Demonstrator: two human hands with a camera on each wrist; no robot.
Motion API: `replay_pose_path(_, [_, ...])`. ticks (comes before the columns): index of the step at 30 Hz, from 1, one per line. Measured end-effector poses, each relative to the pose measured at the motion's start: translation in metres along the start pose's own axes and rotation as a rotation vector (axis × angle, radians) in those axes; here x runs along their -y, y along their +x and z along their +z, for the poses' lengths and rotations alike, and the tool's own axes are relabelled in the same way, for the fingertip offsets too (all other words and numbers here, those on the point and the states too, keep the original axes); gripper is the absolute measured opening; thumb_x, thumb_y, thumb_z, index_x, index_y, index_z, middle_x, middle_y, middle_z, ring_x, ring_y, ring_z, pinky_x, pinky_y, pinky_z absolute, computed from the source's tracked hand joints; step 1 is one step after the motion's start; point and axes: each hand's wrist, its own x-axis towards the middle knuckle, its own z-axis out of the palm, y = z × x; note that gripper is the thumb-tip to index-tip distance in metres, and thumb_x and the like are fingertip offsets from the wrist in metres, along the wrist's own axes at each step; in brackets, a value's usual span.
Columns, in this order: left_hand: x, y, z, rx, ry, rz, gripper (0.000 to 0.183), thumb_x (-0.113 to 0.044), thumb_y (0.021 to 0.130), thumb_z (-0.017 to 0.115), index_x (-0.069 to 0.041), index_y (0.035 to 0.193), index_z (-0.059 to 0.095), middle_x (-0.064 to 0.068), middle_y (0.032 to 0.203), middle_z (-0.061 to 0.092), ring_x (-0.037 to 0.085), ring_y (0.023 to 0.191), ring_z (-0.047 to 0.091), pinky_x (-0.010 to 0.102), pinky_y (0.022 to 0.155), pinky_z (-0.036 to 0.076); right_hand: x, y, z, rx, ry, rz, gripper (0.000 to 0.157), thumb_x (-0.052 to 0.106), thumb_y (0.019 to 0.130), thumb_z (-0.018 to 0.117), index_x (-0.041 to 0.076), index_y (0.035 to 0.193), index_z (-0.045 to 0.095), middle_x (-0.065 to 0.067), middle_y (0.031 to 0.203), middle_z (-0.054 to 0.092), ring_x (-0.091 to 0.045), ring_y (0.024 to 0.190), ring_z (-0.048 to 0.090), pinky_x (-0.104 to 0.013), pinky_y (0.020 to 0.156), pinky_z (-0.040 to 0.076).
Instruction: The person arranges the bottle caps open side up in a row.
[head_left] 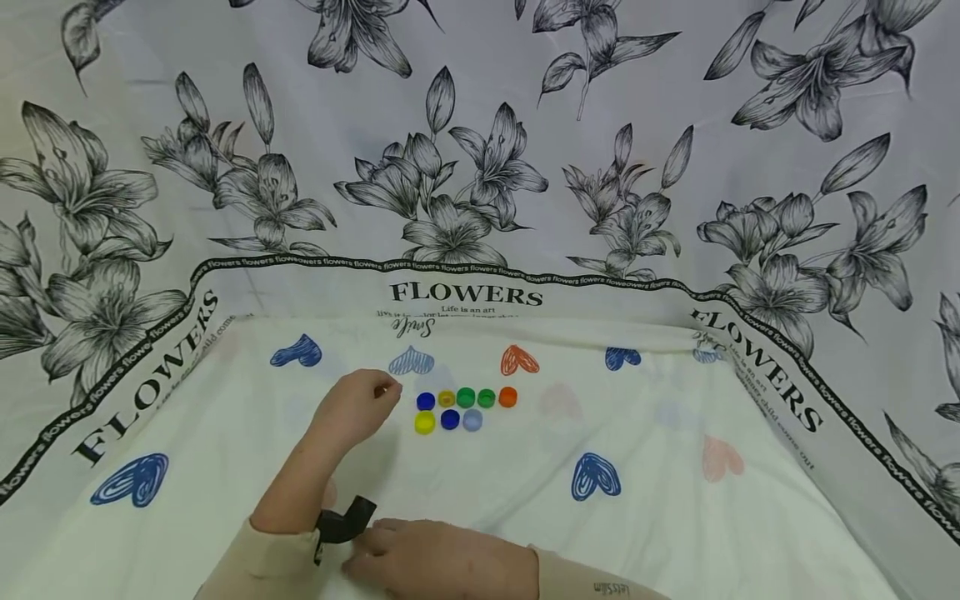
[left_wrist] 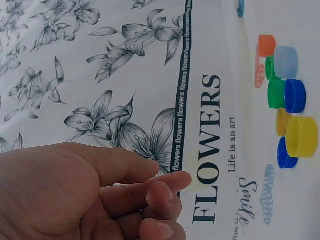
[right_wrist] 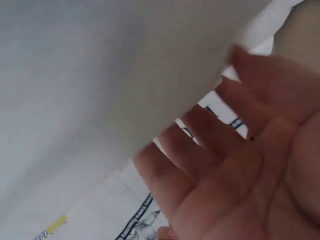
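My left hand (head_left: 356, 408) is above the cloth, just left of a group of plastic bottle caps. In the left wrist view its fingers are loosely bent, with nothing between them. The caps form two short rows: a blue cap (head_left: 426, 401), a gold cap (head_left: 447, 399), green caps (head_left: 466, 397) and an orange cap (head_left: 507, 397) at the back; a yellow cap (head_left: 424, 422), another blue cap (head_left: 450, 419) and a pale blue cap (head_left: 472, 420) in front. My right hand (head_left: 442, 558) is low at the near side, fingers extended. Pale cloth (right_wrist: 100, 90) hides its fingertips in the right wrist view.
A white cloth (head_left: 510, 483) printed with hearts covers the table. Behind it rises a curtain (head_left: 300, 125) with black lily drawings and a lettered border. A black wrist camera (head_left: 347, 518) on my left wrist stands close to my right fingertips. Folds run across the cloth's right side.
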Motion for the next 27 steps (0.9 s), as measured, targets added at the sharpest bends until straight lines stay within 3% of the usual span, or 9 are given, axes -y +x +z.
replay_pose_path(4, [-0.005, 0.005, 0.003, 0.039, -0.006, 0.003, 0.029, -0.023, 0.103, 0.059, -0.002, 0.116, 0.073, 0.009, 0.1, 0.069, 0.023, 0.081, 0.06, 0.037, 0.071, 0.054, 0.001, 0.007, 0.007, -0.072, -0.112, 0.044, 0.035, 0.036, 0.096, 0.073, 0.031, 0.131, 0.067, 0.016, 0.124, 0.061, 0.006, 0.1, 0.053, -0.011, 0.09, 0.044])
replay_pose_path(7, [-0.007, 0.009, 0.006, 0.059, 0.008, 0.014, 0.027, -0.023, 0.103, 0.06, -0.002, 0.113, 0.074, 0.007, 0.096, 0.069, 0.022, 0.077, 0.059, 0.036, 0.068, 0.053, -0.008, 0.006, 0.003, -0.091, -0.086, 0.11, 0.024, 0.023, 0.097, 0.074, 0.029, 0.12, 0.074, 0.015, 0.108, 0.063, 0.003, 0.081, 0.051, -0.01, 0.077, 0.045])
replay_pose_path(9, [-0.008, 0.01, 0.006, 0.066, 0.022, 0.017, 0.027, -0.024, 0.102, 0.061, -0.003, 0.113, 0.074, 0.006, 0.094, 0.069, 0.021, 0.076, 0.059, 0.034, 0.066, 0.053, -0.017, 0.001, -0.002, -0.097, -0.007, 0.19, 0.024, 0.02, 0.097, 0.074, 0.029, 0.119, 0.075, 0.013, 0.099, 0.061, 0.0, 0.074, 0.049, -0.012, 0.073, 0.045])
replay_pose_path(15, [-0.006, 0.01, 0.003, 0.066, 0.04, -0.006, 0.027, -0.026, 0.102, 0.061, -0.004, 0.114, 0.073, 0.005, 0.092, 0.068, 0.021, 0.076, 0.059, 0.034, 0.066, 0.052, -0.072, -0.034, -0.029, -0.238, 0.174, 0.482, 0.021, 0.02, 0.099, 0.069, 0.019, 0.119, 0.076, 0.008, 0.098, 0.068, -0.007, 0.077, 0.055, -0.023, 0.073, 0.05])
replay_pose_path(20, [-0.003, 0.009, 0.001, 0.068, 0.045, -0.022, 0.028, -0.027, 0.102, 0.062, -0.004, 0.114, 0.073, 0.005, 0.091, 0.068, 0.021, 0.075, 0.058, 0.033, 0.065, 0.051, -0.121, -0.06, -0.037, -0.41, 0.233, 0.686, 0.013, 0.019, 0.088, 0.082, 0.011, 0.091, 0.073, 0.004, 0.082, 0.065, -0.013, 0.072, 0.055, -0.031, 0.069, 0.05])
replay_pose_path(27, [0.007, 0.008, 0.001, 0.09, 0.059, -0.04, 0.028, -0.027, 0.101, 0.065, -0.003, 0.112, 0.074, 0.006, 0.092, 0.068, 0.021, 0.075, 0.058, 0.034, 0.066, 0.051, -0.149, -0.053, -0.025, -0.511, 0.277, 0.736, 0.027, 0.019, 0.08, 0.089, 0.014, 0.073, 0.064, 0.004, 0.068, 0.058, -0.014, 0.063, 0.052, -0.029, 0.059, 0.044])
